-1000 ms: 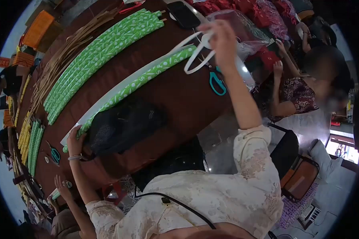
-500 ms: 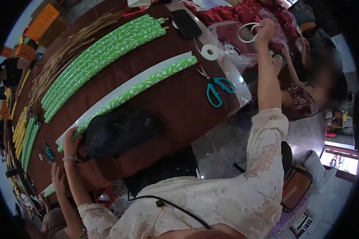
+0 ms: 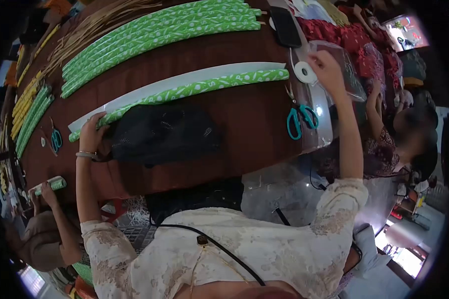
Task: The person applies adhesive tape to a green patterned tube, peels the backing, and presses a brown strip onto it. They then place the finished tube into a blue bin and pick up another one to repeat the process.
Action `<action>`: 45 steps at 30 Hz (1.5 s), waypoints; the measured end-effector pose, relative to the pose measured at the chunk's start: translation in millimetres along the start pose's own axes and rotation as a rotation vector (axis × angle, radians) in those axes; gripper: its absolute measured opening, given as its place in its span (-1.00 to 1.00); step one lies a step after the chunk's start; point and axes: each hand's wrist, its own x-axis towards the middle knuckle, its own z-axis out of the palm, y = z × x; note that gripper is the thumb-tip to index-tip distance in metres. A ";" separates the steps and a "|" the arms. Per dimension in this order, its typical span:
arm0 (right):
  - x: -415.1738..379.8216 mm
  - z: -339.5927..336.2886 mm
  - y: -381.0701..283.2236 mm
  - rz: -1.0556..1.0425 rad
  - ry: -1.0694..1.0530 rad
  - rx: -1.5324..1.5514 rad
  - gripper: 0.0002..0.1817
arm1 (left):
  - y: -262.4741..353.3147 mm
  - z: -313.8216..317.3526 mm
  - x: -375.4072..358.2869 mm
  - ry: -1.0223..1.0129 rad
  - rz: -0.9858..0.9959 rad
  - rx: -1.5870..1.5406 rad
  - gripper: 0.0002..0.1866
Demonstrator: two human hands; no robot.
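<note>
My left hand is closed round the left end of a green patterned roll, whose white paper edge lies unrolled along its far side. Beside this hand, a black mesh bag rests against the roll's near side. My right hand is raised just right of a white tape roll, its fingers curled and blurred; what they hold, if anything, I cannot make out. Teal-handled scissors lie below the tape roll, blades slightly apart.
Several finished green rolls lie farther back, beside brown strips. A black phone is at the back right. More rolls and other scissors lie at left. People work at both sides.
The view has turned and shifted. My right hand has come down beside the tape roll, and the white loops seen at it before no longer show. My left hand stays on the roll's end.
</note>
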 end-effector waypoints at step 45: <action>356.8 267.9 -216.0 -0.381 -0.013 0.061 -0.79 | 8.7 -40.4 -35.7 0.442 0.085 0.127 -0.79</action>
